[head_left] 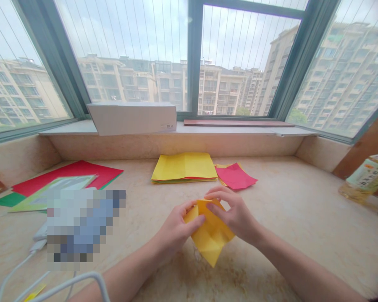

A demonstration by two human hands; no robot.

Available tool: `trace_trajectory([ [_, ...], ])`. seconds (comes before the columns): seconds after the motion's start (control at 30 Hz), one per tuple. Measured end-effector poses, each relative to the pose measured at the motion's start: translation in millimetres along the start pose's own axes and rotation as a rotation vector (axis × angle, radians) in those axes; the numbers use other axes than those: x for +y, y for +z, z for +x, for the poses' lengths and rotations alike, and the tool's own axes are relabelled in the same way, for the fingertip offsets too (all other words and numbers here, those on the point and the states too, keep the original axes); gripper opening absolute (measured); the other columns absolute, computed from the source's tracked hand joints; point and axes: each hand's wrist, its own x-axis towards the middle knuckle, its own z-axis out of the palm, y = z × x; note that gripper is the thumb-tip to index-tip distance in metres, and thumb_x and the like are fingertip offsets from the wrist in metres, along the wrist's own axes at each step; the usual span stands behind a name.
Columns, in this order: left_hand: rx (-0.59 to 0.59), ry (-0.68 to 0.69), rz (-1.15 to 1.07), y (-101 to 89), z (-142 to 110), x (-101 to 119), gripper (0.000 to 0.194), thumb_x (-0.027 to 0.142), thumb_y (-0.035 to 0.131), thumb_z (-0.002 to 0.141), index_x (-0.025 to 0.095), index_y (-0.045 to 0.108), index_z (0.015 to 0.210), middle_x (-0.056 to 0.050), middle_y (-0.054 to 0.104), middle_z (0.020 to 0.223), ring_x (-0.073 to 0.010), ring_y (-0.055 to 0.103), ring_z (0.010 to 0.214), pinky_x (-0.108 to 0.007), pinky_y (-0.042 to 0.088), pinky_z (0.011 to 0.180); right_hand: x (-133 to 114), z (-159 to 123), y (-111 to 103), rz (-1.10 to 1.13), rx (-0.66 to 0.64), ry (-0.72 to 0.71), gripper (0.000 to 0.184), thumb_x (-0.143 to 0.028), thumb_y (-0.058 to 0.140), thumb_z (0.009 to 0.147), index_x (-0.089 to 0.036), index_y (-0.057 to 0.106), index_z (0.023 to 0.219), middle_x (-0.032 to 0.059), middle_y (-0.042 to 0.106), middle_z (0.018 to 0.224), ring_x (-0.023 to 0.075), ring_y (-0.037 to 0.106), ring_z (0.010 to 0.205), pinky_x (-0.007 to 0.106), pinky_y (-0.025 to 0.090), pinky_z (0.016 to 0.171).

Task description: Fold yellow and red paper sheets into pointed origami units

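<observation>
Landmark: the folded yellow paper (pixel 209 239), between both hands above the tabletop (pixel 296 197); whether its tip touches the surface cannot be told. Long axis runs roughly near-to-far, pointed corner nearest the wearer, folded edge at the far end.

Left grip (pixel 181 220): at the paper's left side, pinching; thumb flat on the near face, fingers behind the left flap. Right grip (pixel 233 209): at its upper right, also pinching; thumb on the face, fingers over the far edge. Key relation: the bulk of the paper hangs nearward of both grips. Right is the closer to the far folded edge, left to the side flap.

Beyond the paper, slightly right: red square sheets (pixel 237 177), not touched. Beyond it, slightly left: yellow-topped paper stack (pixel 184 167). Farthest, beyond and left of it: white box (pixel 132 119) on the window ledge.
</observation>
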Motion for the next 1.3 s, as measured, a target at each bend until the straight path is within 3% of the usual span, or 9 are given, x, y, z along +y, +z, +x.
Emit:
trace_trajectory([
  [0.2, 0.096, -0.001, -0.093, -1.2, 0.9, 3.3, 0.04, 0.044, 0.059, 0.089, 0.013, 0.067, 0.112, -0.01, 0.072, 0.094, -0.0247, 0.067, 0.09, -0.033, 0.051, 0.08, 6.4, 1.6, -1.4, 0.23, -0.057, 0.235, 0.047, -0.028, 0.069, 0.083, -0.025, 0.058, 0.129, 0.0073, 0.073, 0.105, 0.0196, 0.07, 0.09, 0.037, 0.058, 0.078],
  [0.3, 0.12, 0.001, -0.074, 1.8, -0.2, 3.1, 0.041, 0.047, 0.056, 0.09, 0.012, 0.067, 0.107, -0.008, 0.071, 0.085, -0.0202, 0.065, 0.074, -0.029, 0.051, 0.067, 7.9, 1.0, -1.0, 0.208, -0.068, 0.248, 0.027, -0.026, 0.069, 0.084, -0.022, 0.069, 0.111, 0.0062, 0.073, 0.096, 0.0197, 0.07, 0.087, 0.036, 0.059, 0.079],
  [0.37, 0.098, -0.015, -0.071, 3.1, -0.8, 1.9, 0.045, 0.051, 0.051, 0.092, 0.011, 0.065, 0.107, -0.007, 0.069, 0.08, -0.0171, 0.061, 0.061, -0.027, 0.049, 0.055, 7.9, -0.2, -0.6, 0.105, -0.047, 0.165, 0.014, -0.024, 0.066, 0.086, -0.022, 0.074, 0.098, 0.0058, 0.072, 0.093, 0.0197, 0.069, 0.087, 0.036, 0.058, 0.079],
  [0.47, 0.08, -0.022, -0.079, 3.1, -0.8, -0.2, 0.049, 0.054, 0.047, 0.092, 0.01, 0.062, 0.107, -0.007, 0.066, 0.076, -0.015, 0.058, 0.053, -0.026, 0.047, 0.049, 7.0, -2.5, -0.1, 0.005, -0.058, -0.012, 0.02, -0.02, 0.059, 0.091, -0.027, 0.076, 0.099, 0.0053, 0.069, 0.096, 0.0184, 0.066, 0.089, 0.034, 0.058, 0.076],
  [0.57, 0.083, -0.015, -0.08, 2.1, -0.5, -0.2, 0.048, 0.053, 0.047, 0.093, 0.01, 0.062, 0.109, -0.007, 0.065, 0.077, -0.0155, 0.058, 0.056, -0.026, 0.048, 0.049, 3.2, -3.4, -1.8, -0.029, -0.145, -0.091, 0.029, -0.015, 0.053, 0.093, -0.03, 0.073, 0.109, 0.0059, 0.067, 0.107, 0.0178, 0.066, 0.097, 0.034, 0.058, 0.083],
  [0.73, 0.098, 0.009, -0.086, 1.8, -1.2, 2.7, 0.047, 0.053, 0.05, 0.092, 0.011, 0.063, 0.11, -0.007, 0.067, 0.079, -0.0169, 0.06, 0.063, -0.024, 0.047, 0.053, -5.3, -0.8, -8.0, -0.068, -0.245, -0.076, 0.028, -0.022, 0.056, 0.095, -0.026, 0.069, 0.118, 0.0083, 0.068, 0.115, 0.0202, 0.066, 0.104, 0.037, 0.056, 0.091],
  [0.97, -0.034, 0.008, -0.03, 0.1, -1.6, 1.9, 0.056, 0.059, 0.037, 0.095, 0.015, 0.062, 0.12, -0.006, 0.068, 0.076, -0.0168, 0.06, 0.056, -0.026, 0.049, 0.052, -5.2, -1.2, -5.8, -0.013, -0.239, -0.002, 0.025, -0.023, 0.057, 0.094, -0.027, 0.071, 0.115, 0.0073, 0.069, 0.112, 0.0196, 0.066, 0.1, 0.036, 0.057, 0.085],
  [1.1, -0.008, -0.01, -0.037, 0.8, -0.9, 2.1, 0.054, 0.055, 0.045, 0.093, 0.016, 0.056, 0.129, -0.007, 0.069, 0.084, -0.0153, 0.059, 0.055, -0.026, 0.049, 0.05, -6.5, -2.9, -6.0, -0.027, -0.295, 0.025, 0.032, -0.021, 0.06, 0.092, -0.027, 0.067, 0.122, 0.0074, 0.066, 0.119, 0.019, 0.064, 0.102, 0.035, 0.056, 0.085],
  [1.3, -0.005, -0.033, -0.06, 0.1, 0.8, -4.2, 0.054, 0.048, 0.053, 0.093, 0.018, 0.046, 0.138, -0.01, 0.068, 0.099, -0.0126, 0.061, 0.056, -0.024, 0.049, 0.05, -8.0, -2.3, -6.6, 0.026, -0.274, 0.058, 0.028, -0.019, 0.063, 0.087, -0.024, 0.067, 0.114, 0.0062, 0.068, 0.114, 0.0198, 0.065, 0.1, 0.037, 0.054, 0.089],
])
